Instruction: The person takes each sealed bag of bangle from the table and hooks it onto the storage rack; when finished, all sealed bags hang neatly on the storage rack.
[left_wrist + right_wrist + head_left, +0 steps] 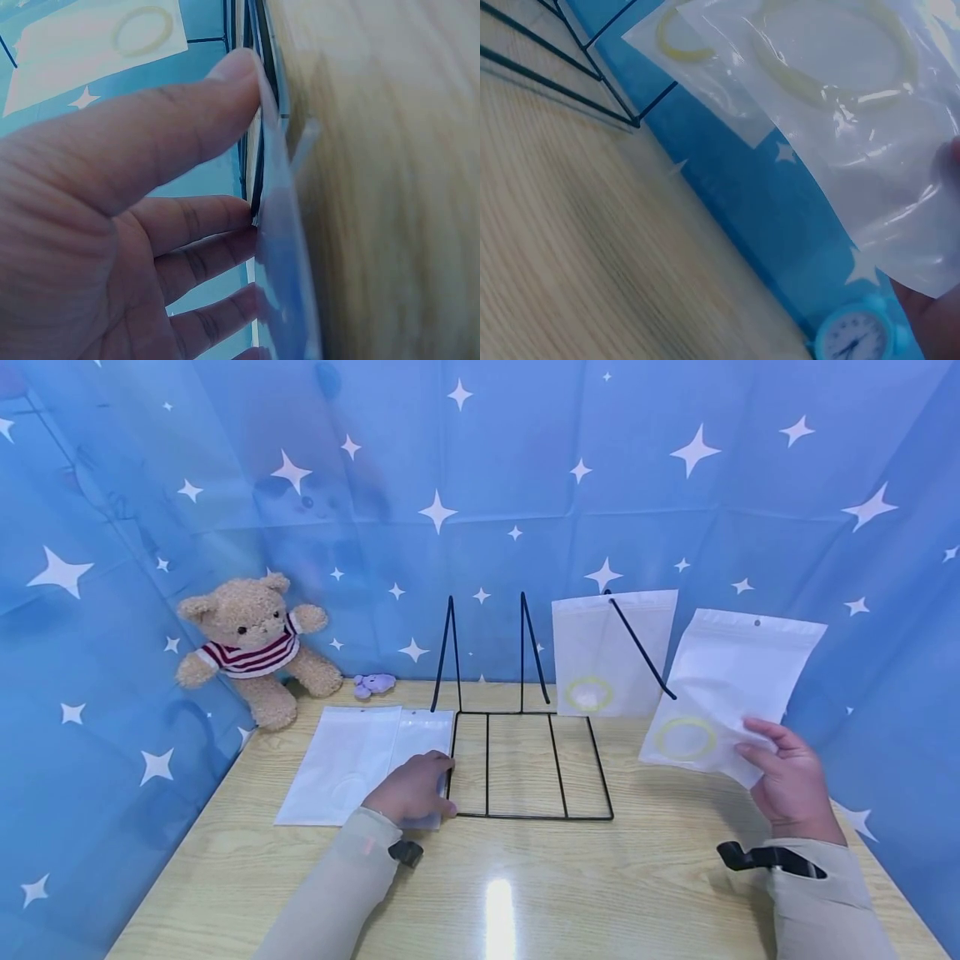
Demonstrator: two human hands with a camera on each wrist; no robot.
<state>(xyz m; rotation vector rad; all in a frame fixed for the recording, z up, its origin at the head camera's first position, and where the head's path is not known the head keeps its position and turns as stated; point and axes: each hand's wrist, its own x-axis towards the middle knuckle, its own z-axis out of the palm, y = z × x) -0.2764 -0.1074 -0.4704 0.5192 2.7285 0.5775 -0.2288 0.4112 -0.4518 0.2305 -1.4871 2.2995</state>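
Note:
My right hand (798,781) pinches the lower right edge of a white hang-hole pouch (731,685) containing a yellow ring (686,739). This pouch is raised above the table, right of the black wire rack (487,768). A similar white pouch (577,643) with a yellow ring hangs on the rack's right prong (645,652). With its fingertips, my left hand (411,789) rests at the rack's left side, beside two overlapping white pouches (337,760) lying flat. In the left wrist view, its thumb and fingers (202,326) stand spread along a pouch edge (281,247).
A teddy bear (247,647) in a striped shirt sits at the back left, near a small purple toy (373,685). Two more prongs rise from the rack. A blue alarm clock (855,337) shows in the right wrist view. A starry blue curtain (480,468) stands behind.

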